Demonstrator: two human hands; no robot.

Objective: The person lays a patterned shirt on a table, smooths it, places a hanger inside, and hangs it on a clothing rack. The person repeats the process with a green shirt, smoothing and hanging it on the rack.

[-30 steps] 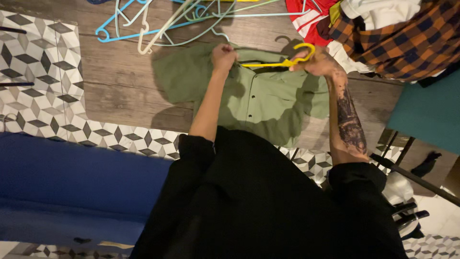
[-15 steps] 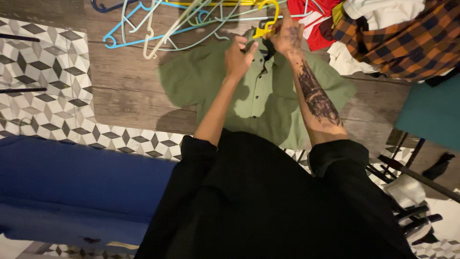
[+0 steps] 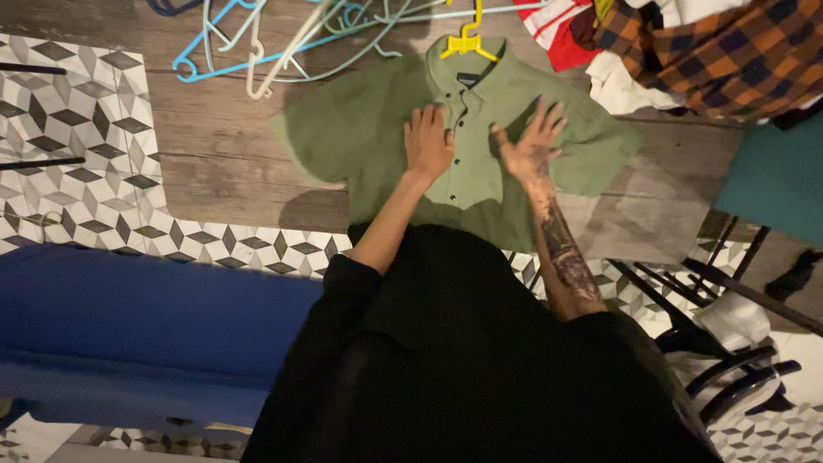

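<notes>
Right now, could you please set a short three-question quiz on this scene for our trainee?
1. True or false: both hands lie flat on the green short-sleeved button shirt.
2. What colour is the plastic hanger in the shirt's collar?
3. Which lies nearest the shirt's right sleeve: A) the orange-and-navy checked garment, B) the blue padded seat, C) the pale blue and white hanger pile?

Key: 1. True: the left hand and right hand rest open on the shirt front, neither in a grip. 2. Yellow. 3. A.

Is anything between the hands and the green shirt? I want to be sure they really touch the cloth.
Nothing visible: the left hand and right hand lie flat, directly on the green shirt. The yellow hanger sits at the collar, beyond both.
</notes>
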